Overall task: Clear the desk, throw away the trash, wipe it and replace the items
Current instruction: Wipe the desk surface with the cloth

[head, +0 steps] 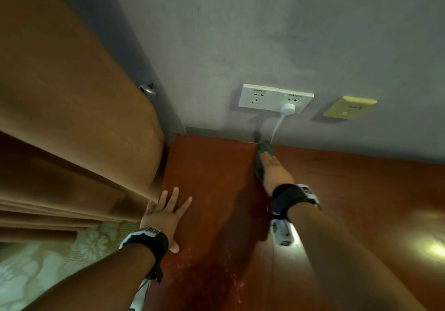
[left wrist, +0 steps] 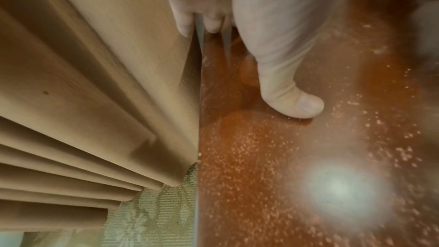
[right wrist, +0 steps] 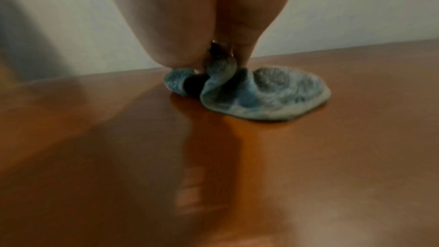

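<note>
Fingers point(head: 266, 159) of your right hand point(head: 277, 173) pinch a fold of the blue cloth point(right wrist: 273, 97) on the tabletop point(head: 207, 171), 12 o'clock by the wall point(head: 265, 33). Your left hand point(head: 166, 214) lies flat, fingers spread, 8 o'clock beside the curtain point(head: 72, 118).

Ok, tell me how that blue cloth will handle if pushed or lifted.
Likely floppy: the blue cloth buckles into a fold under the right hand. Probably light, since it lies thin. It should slide easily over the glossy desk.
</note>
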Demonstrator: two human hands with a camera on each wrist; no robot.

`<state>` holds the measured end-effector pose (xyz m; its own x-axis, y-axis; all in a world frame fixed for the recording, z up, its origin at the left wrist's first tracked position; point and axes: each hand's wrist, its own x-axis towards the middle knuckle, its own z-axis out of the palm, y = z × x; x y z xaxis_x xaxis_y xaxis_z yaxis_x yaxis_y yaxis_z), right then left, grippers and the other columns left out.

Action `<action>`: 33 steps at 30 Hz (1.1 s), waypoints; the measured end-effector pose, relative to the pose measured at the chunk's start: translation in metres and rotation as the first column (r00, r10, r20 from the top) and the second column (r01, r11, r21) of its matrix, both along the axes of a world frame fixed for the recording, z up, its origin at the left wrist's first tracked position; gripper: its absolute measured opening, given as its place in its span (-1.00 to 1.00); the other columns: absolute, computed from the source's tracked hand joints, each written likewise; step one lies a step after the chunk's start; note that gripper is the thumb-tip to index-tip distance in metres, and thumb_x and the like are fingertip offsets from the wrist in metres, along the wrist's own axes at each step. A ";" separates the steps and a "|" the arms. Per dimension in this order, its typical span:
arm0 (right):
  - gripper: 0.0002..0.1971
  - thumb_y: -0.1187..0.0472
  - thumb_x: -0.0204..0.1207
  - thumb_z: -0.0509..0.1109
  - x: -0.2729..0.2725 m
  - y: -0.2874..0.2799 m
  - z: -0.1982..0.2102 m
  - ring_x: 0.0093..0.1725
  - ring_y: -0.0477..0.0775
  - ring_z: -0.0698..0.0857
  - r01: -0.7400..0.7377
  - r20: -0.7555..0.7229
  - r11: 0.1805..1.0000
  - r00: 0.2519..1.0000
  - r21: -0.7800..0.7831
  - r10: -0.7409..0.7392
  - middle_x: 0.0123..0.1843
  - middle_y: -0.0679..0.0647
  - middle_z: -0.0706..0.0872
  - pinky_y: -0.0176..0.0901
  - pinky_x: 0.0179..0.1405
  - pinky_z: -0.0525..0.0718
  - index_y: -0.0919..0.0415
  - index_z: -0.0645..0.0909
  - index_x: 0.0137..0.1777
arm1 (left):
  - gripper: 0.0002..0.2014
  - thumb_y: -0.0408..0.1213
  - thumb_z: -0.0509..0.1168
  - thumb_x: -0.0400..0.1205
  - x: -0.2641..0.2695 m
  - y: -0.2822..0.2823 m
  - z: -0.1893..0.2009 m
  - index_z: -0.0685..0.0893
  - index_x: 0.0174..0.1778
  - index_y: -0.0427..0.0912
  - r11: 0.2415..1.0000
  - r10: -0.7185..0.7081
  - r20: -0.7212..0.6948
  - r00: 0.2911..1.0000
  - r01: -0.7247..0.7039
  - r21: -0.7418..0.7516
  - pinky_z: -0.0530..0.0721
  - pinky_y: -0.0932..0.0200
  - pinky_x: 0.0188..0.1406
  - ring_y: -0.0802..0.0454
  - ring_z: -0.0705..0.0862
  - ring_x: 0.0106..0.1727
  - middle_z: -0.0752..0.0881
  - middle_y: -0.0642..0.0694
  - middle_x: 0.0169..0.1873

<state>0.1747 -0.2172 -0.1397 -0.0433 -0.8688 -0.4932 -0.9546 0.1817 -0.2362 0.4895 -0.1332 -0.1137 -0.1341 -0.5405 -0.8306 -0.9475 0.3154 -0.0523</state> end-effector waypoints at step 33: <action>-0.27 0.55 0.59 0.12 0.043 -0.041 -0.005 0.73 0.10 0.09 0.064 0.041 0.990 0.997 -0.128 -0.059 0.76 0.02 0.08 -0.04 0.68 0.16 0.10 0.10 0.73 | 0.37 0.07 0.60 0.37 0.001 -0.001 -0.011 -0.55 0.58 0.25 1.000 0.002 0.005 1.000 -0.002 0.006 -0.07 -0.39 0.64 -0.23 -0.45 0.66 -0.66 -0.09 0.52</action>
